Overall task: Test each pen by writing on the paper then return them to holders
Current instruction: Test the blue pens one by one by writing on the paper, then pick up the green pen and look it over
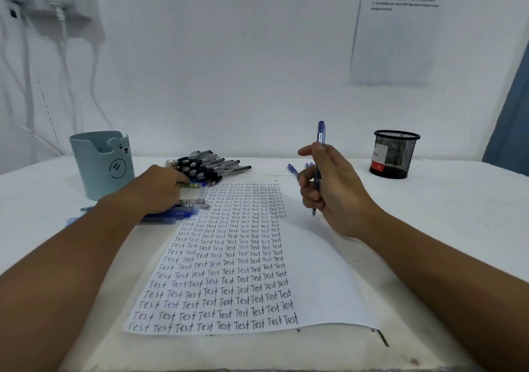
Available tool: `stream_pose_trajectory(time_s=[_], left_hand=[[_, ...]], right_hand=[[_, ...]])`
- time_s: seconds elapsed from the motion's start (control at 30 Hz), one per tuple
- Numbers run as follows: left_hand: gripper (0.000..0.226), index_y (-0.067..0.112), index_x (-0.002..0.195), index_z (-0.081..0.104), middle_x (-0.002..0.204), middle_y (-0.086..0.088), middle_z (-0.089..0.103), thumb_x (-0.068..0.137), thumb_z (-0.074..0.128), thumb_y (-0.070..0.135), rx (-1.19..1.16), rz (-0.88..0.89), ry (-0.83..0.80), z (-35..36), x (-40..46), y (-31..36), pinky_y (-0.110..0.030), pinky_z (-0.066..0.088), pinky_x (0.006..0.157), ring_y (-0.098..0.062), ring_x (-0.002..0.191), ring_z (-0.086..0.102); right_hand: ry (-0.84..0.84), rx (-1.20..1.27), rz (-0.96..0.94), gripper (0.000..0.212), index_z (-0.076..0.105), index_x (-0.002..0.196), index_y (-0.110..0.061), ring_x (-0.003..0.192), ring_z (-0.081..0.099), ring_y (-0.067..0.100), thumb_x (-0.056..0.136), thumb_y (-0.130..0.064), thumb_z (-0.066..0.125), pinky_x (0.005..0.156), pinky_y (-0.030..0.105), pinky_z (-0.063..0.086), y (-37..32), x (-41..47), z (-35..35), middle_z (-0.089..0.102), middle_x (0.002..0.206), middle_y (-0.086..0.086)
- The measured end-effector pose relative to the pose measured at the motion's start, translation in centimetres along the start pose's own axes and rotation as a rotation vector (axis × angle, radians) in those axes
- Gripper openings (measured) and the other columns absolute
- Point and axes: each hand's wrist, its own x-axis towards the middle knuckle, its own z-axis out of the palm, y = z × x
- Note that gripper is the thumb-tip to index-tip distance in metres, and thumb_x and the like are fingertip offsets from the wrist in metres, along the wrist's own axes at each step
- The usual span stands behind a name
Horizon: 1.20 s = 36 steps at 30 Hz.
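Holding a blue pen (318, 168) nearly upright, the right hand (332, 191) hovers just beside the right edge of the paper (317, 271); its fingers are curled round the barrel, tip pointing down and just off the sheet, cap end well above the knuckles. The paper lies in the middle of the table (443, 214), most of it covered in rows of the handwritten word "Test", with a bare strip along its right side.

The left hand (160, 188) reaches over the paper's upper left corner, fingers stretched toward a pile of black pens (211, 167) lying beyond the sheet's top edge. Whether it is gripping one or only touching them is hard to tell, since the fingertips blur into the pile. Under and just beside that hand lie several blue pens (174, 214), some overlapping the paper's left edge.

A pale blue holder (103, 165) with a bear face stands left of the pile. A black mesh holder (395, 154) stands well apart at the far right. Two more blue pens (293, 169) lie behind the right hand. A printed sheet (398, 28) hangs on the wall.
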Motion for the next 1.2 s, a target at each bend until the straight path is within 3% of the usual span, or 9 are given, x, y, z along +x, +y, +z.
stream_pose_trajectory(time_s=[0.27,0.33,0.43,0.5,0.57,0.67,0.8,1.0,1.2], left_hand=[[0.039,0.025,0.136,0.054,0.138,-0.009,0.053,0.101,0.038,0.018,0.093,0.012,-0.079,0.1,0.6,-0.5,-0.041,0.040,0.105,-0.028,0.125,0.047],[0.037,0.026,0.133,0.056,0.134,-0.007,0.056,0.100,0.041,0.020,0.106,0.021,-0.070,0.2,0.7,-0.5,-0.044,0.042,0.103,-0.028,0.122,0.049],[0.033,0.025,0.127,0.062,0.130,-0.004,0.059,0.099,0.045,0.019,0.109,0.025,-0.048,0.2,0.5,-0.3,-0.045,0.043,0.100,-0.026,0.118,0.051],[0.028,0.023,0.119,0.067,0.125,-0.003,0.061,0.098,0.050,0.019,0.093,0.034,-0.025,0.2,0.4,-0.1,-0.045,0.044,0.100,-0.025,0.116,0.052],[0.022,0.022,0.111,0.070,0.120,-0.002,0.063,0.096,0.055,0.019,0.068,0.046,0.003,0.1,0.3,-0.1,-0.045,0.045,0.099,-0.023,0.112,0.054],[0.016,0.021,0.105,0.070,0.115,-0.001,0.065,0.095,0.058,0.018,0.056,0.063,0.030,0.0,0.3,0.1,-0.045,0.044,0.099,-0.021,0.109,0.055],[0.014,0.020,0.105,0.066,0.110,-0.001,0.064,0.097,0.055,0.020,0.090,0.090,0.031,-0.1,0.4,0.3,-0.042,0.045,0.095,-0.021,0.102,0.055],[0.019,0.021,0.102,0.066,0.100,-0.003,0.064,0.097,0.051,0.011,0.039,0.158,0.091,-0.2,0.5,0.8,-0.033,0.043,0.082,-0.020,0.086,0.058],[0.018,0.022,0.096,0.065,0.094,0.000,0.064,0.098,0.049,0.013,-0.032,0.270,0.137,0.0,0.5,1.2,-0.029,0.032,0.069,-0.018,0.077,0.053]], right_hand=[[-0.006,-0.091,0.031,0.025,0.063,0.108,-0.012,0.050,0.034,0.012,0.102,-0.032,0.049,0.045,0.023,0.031,0.2,0.1,-0.1,0.049,0.065,0.004],[0.050,-0.141,0.040,0.014,0.062,0.093,-0.009,0.057,0.036,0.014,0.099,-0.016,0.052,0.050,0.025,0.031,0.1,0.7,-0.2,0.047,0.071,0.004],[0.137,-0.411,0.043,0.024,0.056,0.071,-0.009,0.058,0.048,0.017,0.090,0.003,0.047,0.055,0.026,0.033,-0.3,2.6,-1.4,0.051,0.066,0.006],[0.189,-0.494,0.082,0.027,0.057,0.067,-0.009,0.061,0.061,0.018,0.089,0.005,0.048,0.061,0.029,0.050,-0.5,4.0,-2.6,0.058,0.069,0.008],[0.226,-0.624,0.071,0.019,0.064,0.076,-0.006,0.064,0.066,0.020,0.090,0.003,0.055,0.077,0.037,0.057,-0.3,5.0,-3.7,0.062,0.069,0.009],[0.250,-1.128,-0.026,0.018,0.068,0.104,0.000,0.084,0.070,0.032,0.094,-0.010,0.057,0.084,0.038,0.054,0.1,5.8,-4.6,0.072,0.093,0.016],[0.267,-1.354,-0.087,0.022,0.059,0.111,-0.002,0.096,0.060,0.037,0.097,-0.019,0.053,0.076,0.035,0.047,1.2,6.7,-4.0,0.062,0.107,0.021],[0.260,-1.478,-0.076,0.023,0.051,0.092,-0.011,0.076,0.047,0.028,0.104,-0.029,0.042,0.065,0.030,0.035,3.5,7.6,-3.4,0.045,0.081,0.008],[0.169,-1.611,-0.112,0.017,0.063,0.100,-0.006,0.100,0.058,0.029,0.097,-0.015,0.049,0.069,0.027,0.034,4.3,7.8,-4.1,0.062,0.103,0.014]])
